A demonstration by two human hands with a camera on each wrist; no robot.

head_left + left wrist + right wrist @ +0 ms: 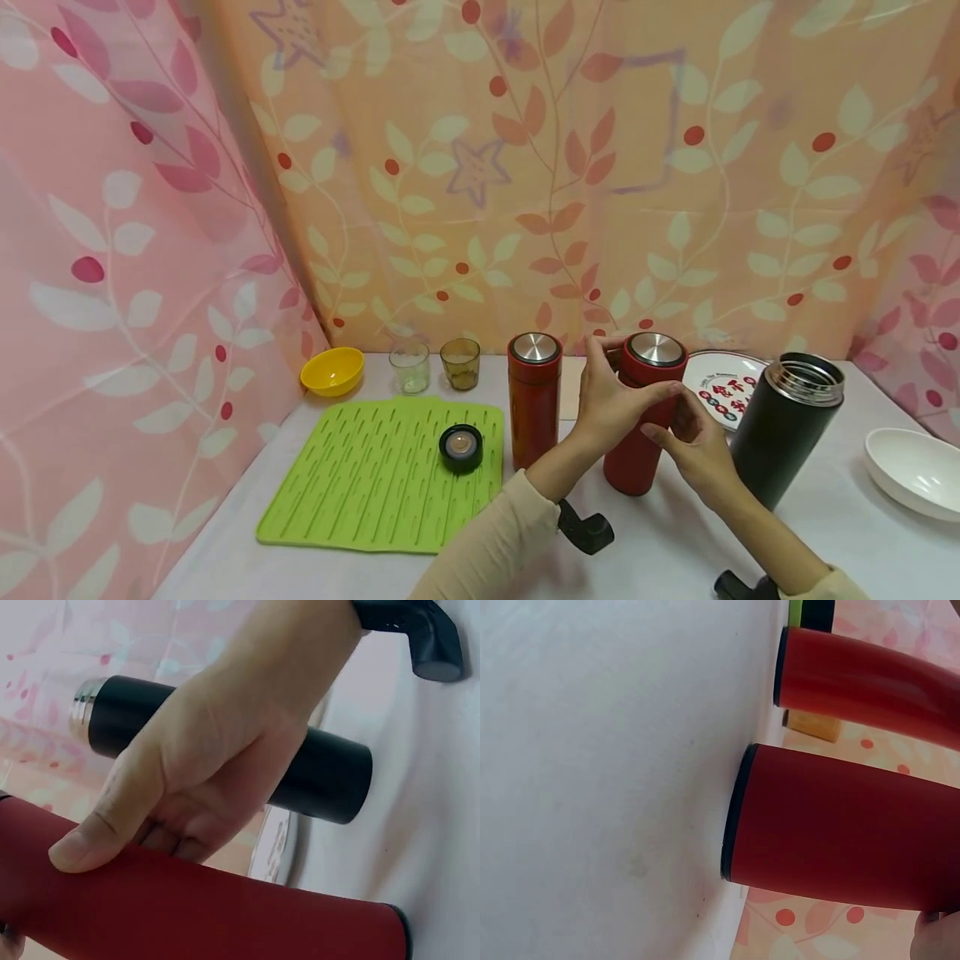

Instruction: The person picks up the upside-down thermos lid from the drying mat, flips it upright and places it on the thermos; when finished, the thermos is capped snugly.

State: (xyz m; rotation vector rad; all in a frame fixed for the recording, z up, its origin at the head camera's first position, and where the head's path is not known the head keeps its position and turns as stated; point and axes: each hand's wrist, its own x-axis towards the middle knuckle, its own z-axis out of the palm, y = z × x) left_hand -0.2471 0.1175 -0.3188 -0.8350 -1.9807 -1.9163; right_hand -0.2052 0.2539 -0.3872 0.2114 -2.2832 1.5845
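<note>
A red flask (637,458) with a steel-topped lid stands upright on the white table (675,542). My left hand (611,400) grips its upper part just below the lid. My right hand (693,446) holds its side lower down. In the left wrist view the right hand (210,765) has its thumb pressed on the red flask (225,915) and its fingers curled behind it. The right wrist view shows the base of this flask (840,825) on the table. A second capped red flask (534,400) stands just to its left.
A black flask (787,433) without a lid stands to the right. Its black lid (461,446) lies on a green mat (360,483). A yellow bowl (332,370) and two glasses (409,367) stand at the back. A printed plate (731,383) and a white bowl (911,471) lie on the right.
</note>
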